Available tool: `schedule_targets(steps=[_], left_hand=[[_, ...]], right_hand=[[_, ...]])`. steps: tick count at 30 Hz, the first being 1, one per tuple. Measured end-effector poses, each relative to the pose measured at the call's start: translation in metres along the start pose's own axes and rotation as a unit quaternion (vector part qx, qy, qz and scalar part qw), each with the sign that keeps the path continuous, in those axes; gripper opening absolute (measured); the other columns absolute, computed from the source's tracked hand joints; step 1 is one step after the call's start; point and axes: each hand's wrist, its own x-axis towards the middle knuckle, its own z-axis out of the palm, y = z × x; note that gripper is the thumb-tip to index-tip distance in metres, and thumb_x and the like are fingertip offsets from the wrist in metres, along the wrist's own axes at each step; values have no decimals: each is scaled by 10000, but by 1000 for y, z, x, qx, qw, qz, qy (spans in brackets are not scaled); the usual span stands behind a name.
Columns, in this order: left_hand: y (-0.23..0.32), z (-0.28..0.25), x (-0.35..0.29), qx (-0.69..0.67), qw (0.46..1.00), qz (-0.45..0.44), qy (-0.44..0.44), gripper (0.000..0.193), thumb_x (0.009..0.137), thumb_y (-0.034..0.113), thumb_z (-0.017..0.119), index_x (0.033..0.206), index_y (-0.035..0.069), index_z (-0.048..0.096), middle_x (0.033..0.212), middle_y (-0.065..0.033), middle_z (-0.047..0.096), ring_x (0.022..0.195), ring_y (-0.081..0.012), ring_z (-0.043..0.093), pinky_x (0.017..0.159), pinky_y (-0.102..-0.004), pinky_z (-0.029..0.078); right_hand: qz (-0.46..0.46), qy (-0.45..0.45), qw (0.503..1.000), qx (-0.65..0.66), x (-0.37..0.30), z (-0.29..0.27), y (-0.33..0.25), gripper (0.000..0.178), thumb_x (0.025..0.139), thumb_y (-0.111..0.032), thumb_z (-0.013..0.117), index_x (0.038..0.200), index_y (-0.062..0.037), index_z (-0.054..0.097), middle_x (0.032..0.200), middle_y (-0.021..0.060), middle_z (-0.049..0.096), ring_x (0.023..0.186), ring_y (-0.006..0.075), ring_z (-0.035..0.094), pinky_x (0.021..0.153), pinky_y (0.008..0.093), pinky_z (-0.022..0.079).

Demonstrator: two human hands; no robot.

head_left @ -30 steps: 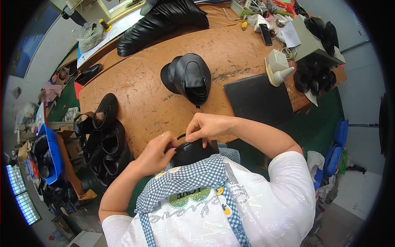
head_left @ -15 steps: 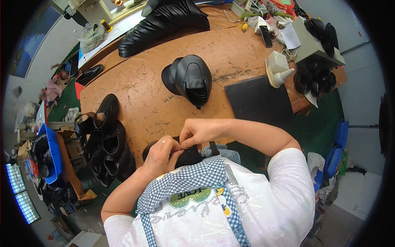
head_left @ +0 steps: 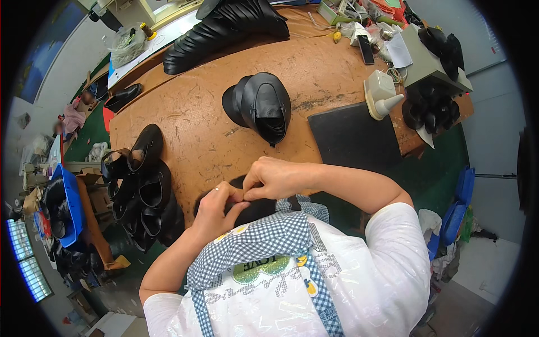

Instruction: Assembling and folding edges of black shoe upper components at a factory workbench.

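At the table's front edge, against my checked apron (head_left: 252, 241), lies a black shoe upper (head_left: 261, 210), mostly covered by my hands. My left hand (head_left: 215, 210) is bent over its left part, thumb and forefinger brought together. Fingertips of my right hand (head_left: 274, 178) pinch right beside the left ones, touching them. Whatever is between the fingertips is too small to make out. Farther off on the table stands a nested stack of black shoe uppers (head_left: 270, 95), its opening turned toward me.
A heap of black shoes (head_left: 151, 188) stands at the table's left. To the right are a black mat (head_left: 355, 137), a white bottle with a cone spout (head_left: 384, 105) and a phone (head_left: 365, 49). A long row of black uppers (head_left: 224, 42) lies along the far edge.
Both hands have shifted slightly up and away from my body. My left thumb now stands farther from its forefinger tip. More of the black upper shows below the hands.
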Motion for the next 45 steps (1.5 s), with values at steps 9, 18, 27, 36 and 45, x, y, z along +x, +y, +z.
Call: schedule_targets(steps=[9, 18, 27, 36, 45], left_hand=[[-13, 3, -4, 82, 996, 39, -18, 215, 782, 41, 729, 822, 24, 518, 761, -116, 563, 726, -260, 580, 667, -350, 467], [-14, -13, 0, -97, 990, -36, -94, 200, 836, 83, 713, 914, 17, 541, 817, -101, 593, 747, -214, 578, 700, -311, 466], [-7, -9, 0, 14, 997, -20, -70, 220, 797, 88, 741, 893, 26, 553, 822, -102, 593, 817, -273, 559, 762, -379, 451], [-15, 5, 6, 163, 967, 198, -8, 257, 710, 58, 771, 855, 52, 558, 769, -79, 567, 711, -261, 573, 779, -393, 438], [-16, 0, 6, 57, 991, 122, -2, 223, 701, 50, 784, 813, 40, 591, 882, -91, 617, 863, -269, 595, 795, -365, 463]], right_hand=[[130, -26, 984, 123, 1, 5, 3, 204, 881, -128, 622, 909, 57, 701, 720, 132, 673, 544, 202, 656, 474, 295, 523], [84, -44, 991, 95, -5, -7, -2, 238, 911, -160, 603, 957, 60, 684, 716, 108, 665, 529, 159, 635, 504, 266, 511], [113, -71, 979, 152, 1, 0, 3, 242, 920, -164, 607, 971, 59, 683, 792, 88, 675, 581, 142, 644, 500, 244, 520], [131, -99, 959, 230, 8, 4, 22, 251, 928, -189, 611, 948, 51, 680, 797, 70, 663, 584, 138, 626, 517, 247, 540], [84, -58, 958, 269, -10, 0, 31, 229, 929, -168, 597, 932, 48, 674, 791, 61, 651, 607, 121, 611, 542, 236, 548]])
